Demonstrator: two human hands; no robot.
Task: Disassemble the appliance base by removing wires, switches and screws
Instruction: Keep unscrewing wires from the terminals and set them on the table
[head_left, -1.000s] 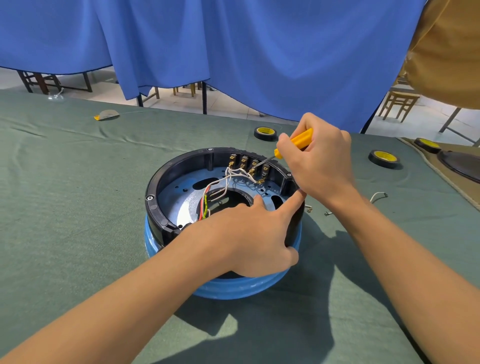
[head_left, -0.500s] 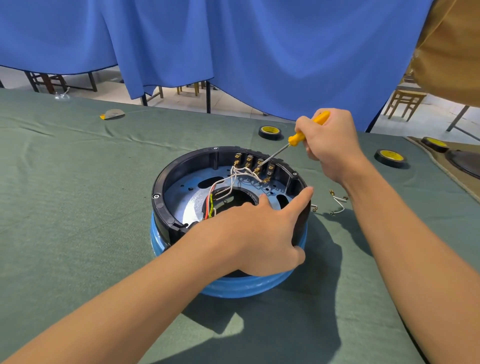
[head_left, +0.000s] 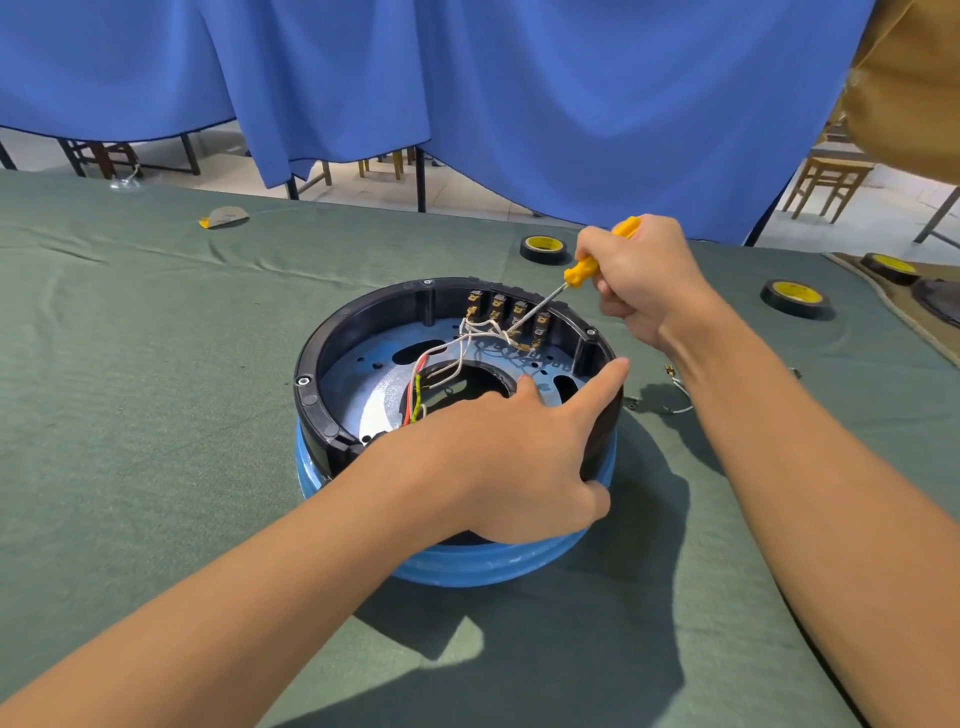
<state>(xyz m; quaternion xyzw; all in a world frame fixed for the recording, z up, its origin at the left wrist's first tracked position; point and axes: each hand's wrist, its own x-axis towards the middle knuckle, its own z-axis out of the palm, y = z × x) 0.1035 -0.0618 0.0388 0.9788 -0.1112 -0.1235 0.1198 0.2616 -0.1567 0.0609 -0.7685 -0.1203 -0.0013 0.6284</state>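
The round appliance base (head_left: 332, 358), black rim on a blue bottom, sits upside down in the middle of the green cloth. Inside it, white, red and yellow-green wires (head_left: 447, 353) run to a row of brass switch terminals (head_left: 506, 312) at the far wall. My left hand (head_left: 514, 457) lies over the near right rim, index finger stretched along it, holding the base. My right hand (head_left: 639, 275) grips a yellow-handled screwdriver (head_left: 582, 270); its thin shaft slants down-left with the tip at the terminals.
A removed white wire with terminals (head_left: 675, 389) lies on the cloth just right of the base. Two black-and-yellow tape rolls (head_left: 543, 248) (head_left: 792, 297) sit behind it, another (head_left: 889, 267) at the far right. A blue curtain hangs behind the table.
My right hand has lifted up and to the right, drawing the screwdriver handle away from the rim while its tip stays at the terminals. My left hand stays on the base.
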